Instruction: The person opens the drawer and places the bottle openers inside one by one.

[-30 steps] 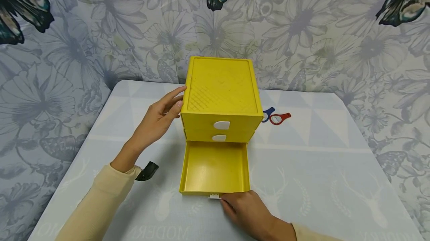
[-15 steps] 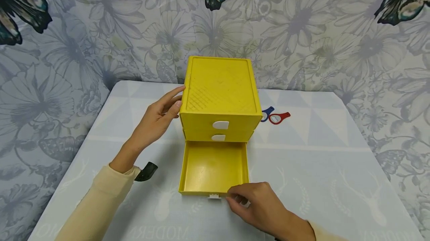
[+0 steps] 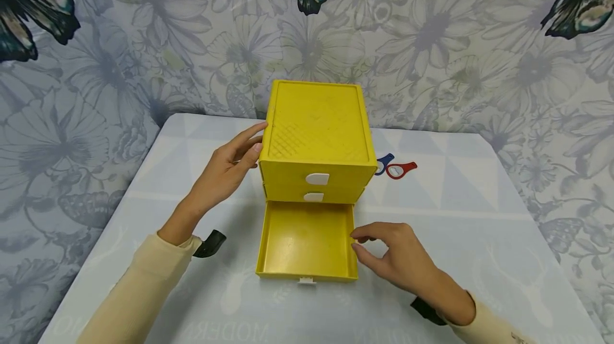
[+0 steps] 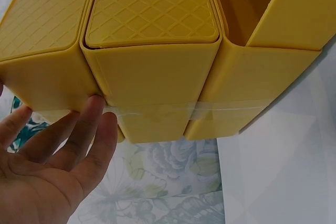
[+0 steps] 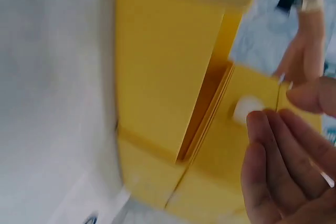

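A yellow drawer unit [image 3: 316, 120] stands mid-table with white handles on its front. Its bottom drawer [image 3: 307, 237] is pulled out, and nothing lies inside. With straight fingertips my left hand [image 3: 223, 165] touches the unit's left side; the left wrist view shows those fingers [image 4: 94, 124] against the yellow side wall, near a strip of clear tape. My right hand [image 3: 400, 253] is beside the drawer's right wall, fingers loosely bent, thumb and forefinger apart with nothing between them. In the blurred right wrist view the same hand [image 5: 294, 166] overlaps the unit's front.
Behind the unit's right side lie scissors with a blue handle loop [image 3: 384, 164] and a red handle loop [image 3: 401, 170], their blades hidden. The pale patterned table [image 3: 455, 280] reaches back to a flowered wall [image 3: 431, 40] with butterfly decorations.
My right hand has let go of the bottom drawer's front by its handle and moved up and right to the drawer's right side. The left hand and the drawer have stayed put.
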Demonstrator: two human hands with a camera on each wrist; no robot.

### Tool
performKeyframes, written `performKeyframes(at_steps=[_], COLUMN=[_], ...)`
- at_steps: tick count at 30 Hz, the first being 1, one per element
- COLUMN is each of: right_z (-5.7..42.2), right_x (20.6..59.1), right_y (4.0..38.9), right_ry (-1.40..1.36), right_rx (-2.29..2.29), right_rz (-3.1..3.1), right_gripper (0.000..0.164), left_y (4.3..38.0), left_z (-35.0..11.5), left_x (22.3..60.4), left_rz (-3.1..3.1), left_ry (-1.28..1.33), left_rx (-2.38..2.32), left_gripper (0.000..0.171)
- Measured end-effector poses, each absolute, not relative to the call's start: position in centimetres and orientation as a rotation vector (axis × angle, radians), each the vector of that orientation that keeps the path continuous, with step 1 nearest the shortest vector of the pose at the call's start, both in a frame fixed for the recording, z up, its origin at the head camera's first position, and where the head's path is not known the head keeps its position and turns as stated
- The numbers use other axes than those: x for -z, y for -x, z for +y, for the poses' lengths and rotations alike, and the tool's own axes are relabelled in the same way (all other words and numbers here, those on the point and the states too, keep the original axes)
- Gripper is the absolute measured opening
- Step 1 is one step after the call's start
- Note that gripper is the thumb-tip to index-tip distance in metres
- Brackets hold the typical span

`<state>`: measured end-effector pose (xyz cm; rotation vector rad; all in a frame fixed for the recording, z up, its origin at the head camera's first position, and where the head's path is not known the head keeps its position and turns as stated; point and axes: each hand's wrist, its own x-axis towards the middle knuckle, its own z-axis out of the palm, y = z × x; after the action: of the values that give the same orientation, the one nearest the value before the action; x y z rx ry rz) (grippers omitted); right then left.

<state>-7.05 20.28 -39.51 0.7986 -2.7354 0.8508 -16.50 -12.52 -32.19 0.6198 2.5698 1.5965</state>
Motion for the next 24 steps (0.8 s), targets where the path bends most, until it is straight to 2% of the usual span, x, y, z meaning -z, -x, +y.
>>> performKeyframes(at_steps=[8, 24], right_z=[24.6, 31.2], right_x=[39.3, 41.6], right_y=[11.1, 17.4], right_ry=[-0.782, -0.634], right_rx=[-0.768, -0.693], right_rz=[-2.749, -2.868], right_gripper=[0.021, 0.028], left_y=[16.5, 16.5], left_z=[-12.5, -12.5], left_x=[32.2, 32.2], left_rz=[2.557, 2.544], left_ry=[-0.630, -0.621], left_rx=[-1.607, -1.615], left_gripper=[0.048, 0.048])
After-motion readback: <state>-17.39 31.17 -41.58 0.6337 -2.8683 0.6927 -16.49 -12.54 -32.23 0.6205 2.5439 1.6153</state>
